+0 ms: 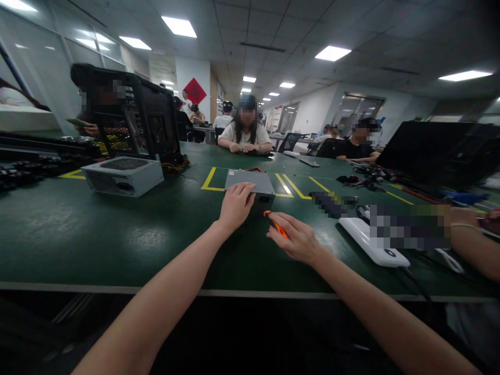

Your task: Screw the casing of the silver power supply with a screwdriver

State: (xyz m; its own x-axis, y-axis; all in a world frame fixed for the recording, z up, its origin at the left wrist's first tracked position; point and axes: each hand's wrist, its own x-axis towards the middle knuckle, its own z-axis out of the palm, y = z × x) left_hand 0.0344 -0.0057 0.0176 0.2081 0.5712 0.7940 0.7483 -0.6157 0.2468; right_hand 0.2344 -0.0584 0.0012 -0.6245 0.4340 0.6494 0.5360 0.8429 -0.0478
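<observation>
My left hand (237, 204) rests on a grey metal power supply unit (255, 179), with its fingers over the top near the front left edge. On the front side of this unit a dark socket (264, 198) shows. My right hand (294, 237) is closed around an orange and black screwdriver (279, 228), just in front of the unit and apart from it. The rounded orange end points up and left; I cannot make out a shaft.
To the left, another power supply unit (124, 176) stands before an open black computer case (135, 112). A white power bank-like device (373, 242) with a cable lies at right, near another person's arm (476, 247). A person (247, 130) sits opposite. Yellow tape (208, 179) marks the green table (97, 250).
</observation>
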